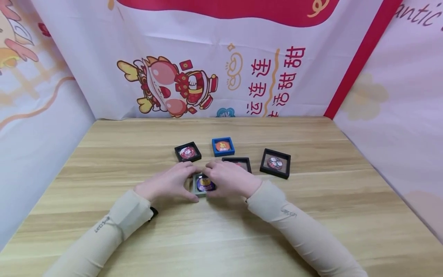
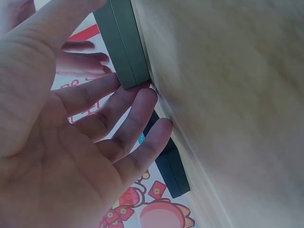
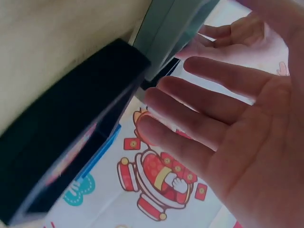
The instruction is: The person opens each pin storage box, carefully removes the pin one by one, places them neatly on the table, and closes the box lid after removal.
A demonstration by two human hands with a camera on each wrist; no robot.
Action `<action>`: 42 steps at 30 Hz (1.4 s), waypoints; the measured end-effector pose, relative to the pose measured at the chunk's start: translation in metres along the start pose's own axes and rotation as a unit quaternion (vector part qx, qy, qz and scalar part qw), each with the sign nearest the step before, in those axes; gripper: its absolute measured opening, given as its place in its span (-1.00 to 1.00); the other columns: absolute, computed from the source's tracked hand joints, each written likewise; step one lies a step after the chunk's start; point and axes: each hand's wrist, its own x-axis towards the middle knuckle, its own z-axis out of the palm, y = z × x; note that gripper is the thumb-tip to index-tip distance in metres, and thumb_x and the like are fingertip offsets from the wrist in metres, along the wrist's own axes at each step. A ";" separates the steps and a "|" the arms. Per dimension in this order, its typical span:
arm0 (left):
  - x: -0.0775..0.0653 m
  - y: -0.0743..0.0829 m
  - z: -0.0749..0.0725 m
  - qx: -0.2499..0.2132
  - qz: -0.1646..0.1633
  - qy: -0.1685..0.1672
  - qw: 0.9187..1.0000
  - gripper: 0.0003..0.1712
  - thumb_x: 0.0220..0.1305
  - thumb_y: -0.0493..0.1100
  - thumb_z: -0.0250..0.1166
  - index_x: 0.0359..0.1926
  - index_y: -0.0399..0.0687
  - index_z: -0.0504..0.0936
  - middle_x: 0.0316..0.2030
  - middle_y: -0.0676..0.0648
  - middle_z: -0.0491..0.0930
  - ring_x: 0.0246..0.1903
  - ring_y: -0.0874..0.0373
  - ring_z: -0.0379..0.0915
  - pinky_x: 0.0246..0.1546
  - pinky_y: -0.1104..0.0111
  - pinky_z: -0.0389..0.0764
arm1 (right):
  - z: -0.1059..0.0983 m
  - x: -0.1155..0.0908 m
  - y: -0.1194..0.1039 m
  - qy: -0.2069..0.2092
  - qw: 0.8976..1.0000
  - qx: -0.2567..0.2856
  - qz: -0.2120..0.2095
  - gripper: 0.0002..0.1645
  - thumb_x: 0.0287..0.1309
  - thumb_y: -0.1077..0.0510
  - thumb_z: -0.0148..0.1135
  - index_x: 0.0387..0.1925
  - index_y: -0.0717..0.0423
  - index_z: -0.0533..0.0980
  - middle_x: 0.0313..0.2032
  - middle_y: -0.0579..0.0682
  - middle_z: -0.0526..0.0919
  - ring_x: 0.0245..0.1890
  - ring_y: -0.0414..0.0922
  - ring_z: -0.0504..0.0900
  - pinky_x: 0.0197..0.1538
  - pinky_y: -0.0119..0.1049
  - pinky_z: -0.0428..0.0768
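A small grey-green square display frame [image 1: 195, 185] with a round purple badge [image 1: 205, 184] inside lies on the wooden table between the two hands. At its left side, the left hand [image 1: 169, 182] holds the frame, thumb at the near edge and fingertips at the far end. The left wrist view shows fingertips touching the end of its green rim [image 2: 124, 47]. Round the right side reaches the right hand [image 1: 233, 179], its fingers [image 3: 204, 102] fairly straight beside the frame in the right wrist view. Whether they touch it is unclear. Part of the badge is hidden by that hand.
A black frame [image 1: 247, 162] sits just behind the right hand, partly covered. Farther back are another black frame [image 1: 177, 154] and a blue frame [image 1: 214, 149]. To the right lies a larger black frame [image 1: 283, 173]. Printed cloth [image 1: 207, 38] hangs along the table's back edge.
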 end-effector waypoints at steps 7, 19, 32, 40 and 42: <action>0.000 0.000 0.003 0.004 -0.003 0.008 1.000 0.00 -0.18 0.23 0.60 0.23 -0.21 0.50 0.00 -0.03 0.44 0.04 0.05 0.30 0.13 0.11 0.41 | 0.005 0.005 0.001 -0.031 0.999 0.021 0.010 -0.19 0.05 -0.23 0.42 0.21 0.16 0.48 -0.07 0.02 0.61 -0.21 -0.19 0.57 -0.10 -0.30 0.57; 0.000 -0.005 0.001 0.027 -0.021 0.024 0.999 -0.05 -0.23 0.30 0.59 0.12 -0.19 0.57 -0.07 0.00 0.47 -0.04 0.04 0.30 0.03 0.12 0.44 | 0.003 0.013 -0.005 -0.012 0.998 -0.021 -0.058 -0.62 0.09 -0.11 0.39 -0.22 0.09 0.64 -0.34 -0.08 0.60 -0.43 -0.20 0.47 -0.30 -0.37 0.52; 0.000 -0.002 0.001 0.044 -0.031 0.028 0.998 -0.12 -0.22 0.32 0.58 0.08 -0.10 0.61 0.02 -0.04 0.50 0.01 0.01 0.33 0.09 0.07 0.42 | -0.002 0.025 -0.015 -0.065 0.982 -0.097 -0.148 -0.90 0.09 0.08 0.31 -0.48 -0.01 0.62 -0.56 -0.17 0.51 -0.55 -0.23 0.44 -0.43 -0.45 0.45; 0.000 0.001 0.001 0.084 -0.013 0.036 0.996 -0.29 -0.21 0.32 0.56 -0.08 0.04 0.64 -0.08 0.00 0.51 -0.04 -0.01 0.35 0.10 0.02 0.39 | 0.004 0.022 -0.028 -0.052 0.946 -0.278 -0.161 -0.45 0.34 -0.05 0.05 0.09 0.30 0.57 -0.41 0.07 0.69 -0.54 -0.12 0.59 -0.39 -0.33 0.61; 0.000 0.002 0.000 0.102 -0.010 0.036 0.994 -0.31 -0.20 0.31 0.55 -0.09 0.04 0.64 -0.07 -0.02 0.52 -0.03 -0.04 0.35 0.15 -0.04 0.34 | 0.005 0.020 -0.030 -0.049 0.933 -0.320 -0.156 -0.35 0.39 -0.07 -0.05 0.24 0.37 0.43 -0.38 0.14 0.70 -0.51 -0.05 0.64 -0.38 -0.28 0.64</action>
